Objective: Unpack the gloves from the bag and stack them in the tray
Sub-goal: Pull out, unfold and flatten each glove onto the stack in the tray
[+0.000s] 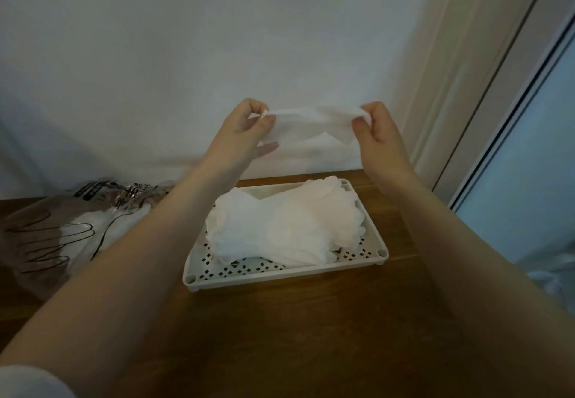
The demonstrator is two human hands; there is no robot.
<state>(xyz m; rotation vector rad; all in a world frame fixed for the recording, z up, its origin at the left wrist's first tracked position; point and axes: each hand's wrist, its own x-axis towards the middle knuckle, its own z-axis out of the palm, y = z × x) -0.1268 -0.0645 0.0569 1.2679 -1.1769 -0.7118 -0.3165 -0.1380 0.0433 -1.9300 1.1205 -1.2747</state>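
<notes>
A thin white glove [311, 127] is stretched in the air between both hands, above the far side of the tray. My left hand [245, 127] pinches its left end and my right hand [378, 130] pinches its right end. Below them a cream perforated tray [280, 275] sits on the wooden table and holds a pile of white gloves [286, 229]. The clear plastic bag [62, 233], printed with black hand outlines, lies on the table to the left of the tray, partly behind my left forearm.
A white wall [186, 55] rises just behind the table's far edge. A door frame [466, 117] and a glass panel [529, 164] stand at the right. Bare wooden tabletop [295, 335] stretches between the tray and me.
</notes>
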